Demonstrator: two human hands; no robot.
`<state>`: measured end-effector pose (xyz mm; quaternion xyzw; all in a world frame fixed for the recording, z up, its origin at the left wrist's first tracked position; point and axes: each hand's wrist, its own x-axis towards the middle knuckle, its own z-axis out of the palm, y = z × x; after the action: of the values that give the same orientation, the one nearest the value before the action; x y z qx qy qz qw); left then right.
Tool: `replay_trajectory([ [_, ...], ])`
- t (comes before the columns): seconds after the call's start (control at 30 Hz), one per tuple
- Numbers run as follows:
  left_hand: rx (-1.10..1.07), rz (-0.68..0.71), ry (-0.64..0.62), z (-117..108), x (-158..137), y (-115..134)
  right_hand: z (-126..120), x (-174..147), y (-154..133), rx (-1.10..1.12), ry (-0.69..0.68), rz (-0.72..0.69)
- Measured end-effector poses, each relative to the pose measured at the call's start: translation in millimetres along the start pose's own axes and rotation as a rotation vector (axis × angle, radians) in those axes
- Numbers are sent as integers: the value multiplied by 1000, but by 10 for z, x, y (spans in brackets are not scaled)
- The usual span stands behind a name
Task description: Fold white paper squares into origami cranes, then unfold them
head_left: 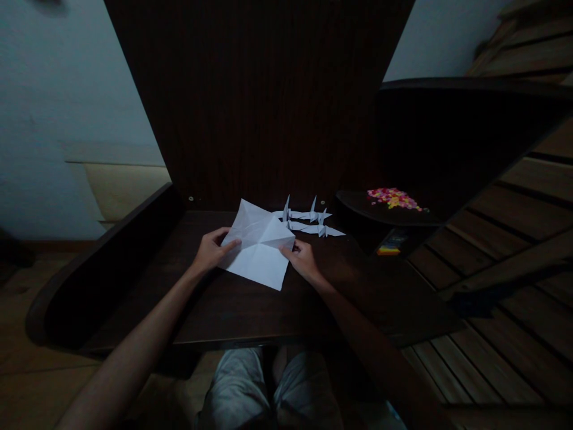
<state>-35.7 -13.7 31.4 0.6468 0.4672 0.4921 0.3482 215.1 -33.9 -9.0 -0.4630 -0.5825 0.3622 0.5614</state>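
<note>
Between my two hands a white square sheet of paper (257, 260) is held above the dark desk, its surface marked by fold creases that meet near the middle. My left hand (212, 249) pinches its left edge, thumb on top and fingers underneath. At the right corner my right hand (303, 258) grips the sheet the same way. Just behind the paper stand several folded white paper cranes (323, 230) in two rows with pointed wings and tails. The sheet hides part of the cranes on the left.
The dark wooden desk (188, 316) has a raised side panel (102, 257) on the left and a tall back panel (268, 107). On a small rounded shelf (353, 203) at the right lies a heap of small pink, red and yellow pieces (394, 198). Wooden slats (514, 358) stand further right.
</note>
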Motion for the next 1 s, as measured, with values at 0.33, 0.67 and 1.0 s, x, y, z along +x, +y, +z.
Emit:
replay_trajectory([
  [0.33, -336, -75, 27, -57, 38, -20, -75, 99, -54, 275, 111, 35],
  [0.67, 328, 431, -22, -110, 23, -126, -140, 91, -215, 496, 94, 204],
  [1.0, 342, 592, -67, -160, 48, -116, -156, 93, -247, 404, 105, 214],
])
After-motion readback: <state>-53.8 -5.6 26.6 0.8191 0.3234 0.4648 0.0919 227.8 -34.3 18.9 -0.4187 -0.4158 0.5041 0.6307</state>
